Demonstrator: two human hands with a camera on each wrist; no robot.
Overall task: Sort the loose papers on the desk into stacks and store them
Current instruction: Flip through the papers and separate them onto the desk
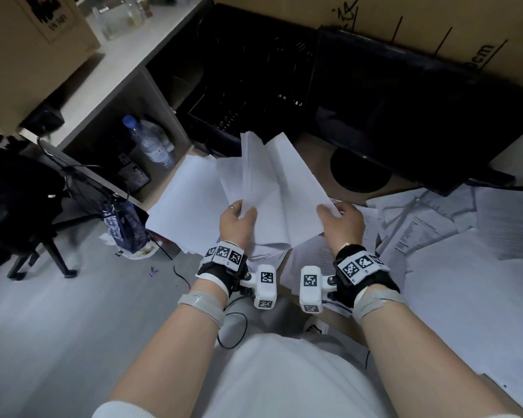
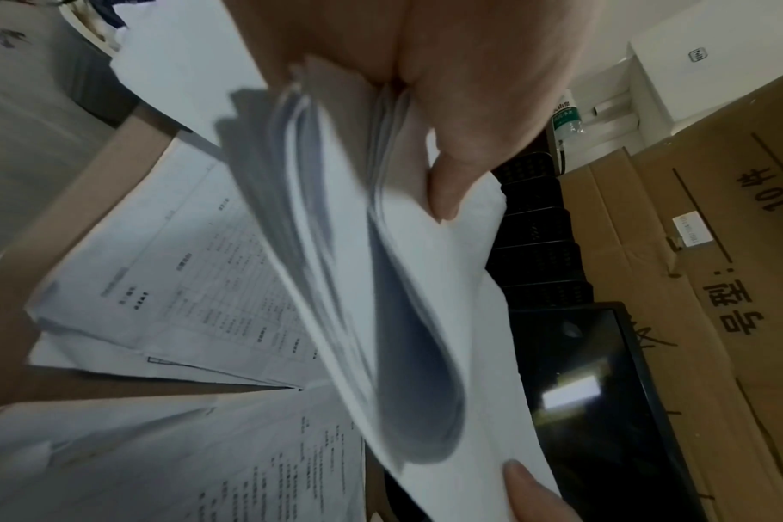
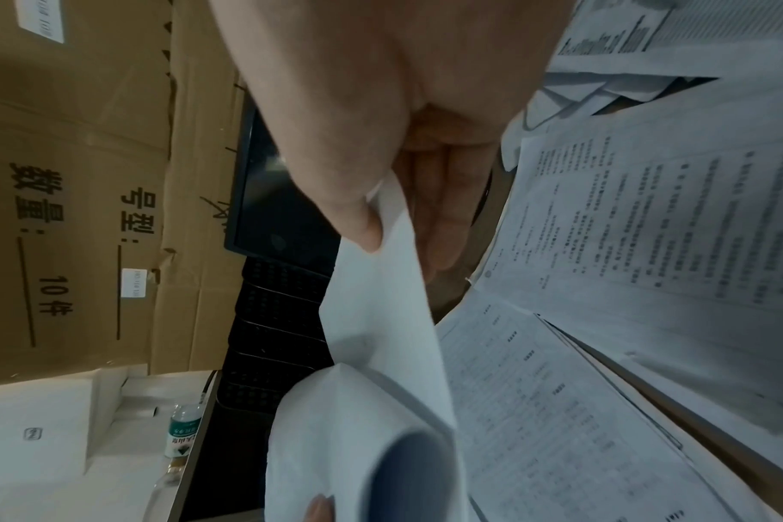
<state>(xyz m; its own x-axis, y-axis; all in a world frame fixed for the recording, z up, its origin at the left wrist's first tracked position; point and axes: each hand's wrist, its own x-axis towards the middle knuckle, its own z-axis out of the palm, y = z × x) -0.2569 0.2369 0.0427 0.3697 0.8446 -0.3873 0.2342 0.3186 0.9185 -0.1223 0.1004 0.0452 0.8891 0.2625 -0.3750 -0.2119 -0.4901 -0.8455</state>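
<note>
A thick bundle of white papers [image 1: 269,188] is lifted above the desk, bent and fanned between both hands. My left hand [image 1: 237,218] grips its near left edge, thumb on top, fingers curled beneath; in the left wrist view the sheets [image 2: 358,282] splay out under the thumb [image 2: 448,190]. My right hand [image 1: 340,220] pinches the right corner of the top sheet [image 3: 381,300] between thumb and fingers. Printed loose papers [image 1: 435,236] lie scattered over the desk at right and under the bundle [image 3: 649,229].
A black stacked file tray [image 1: 233,110] stands behind the bundle, beside a dark monitor [image 1: 405,116] with a round base. A cardboard box [image 1: 435,22] is at the back. Left: a shelf with a water bottle [image 1: 151,140], an office chair [image 1: 18,206], grey floor.
</note>
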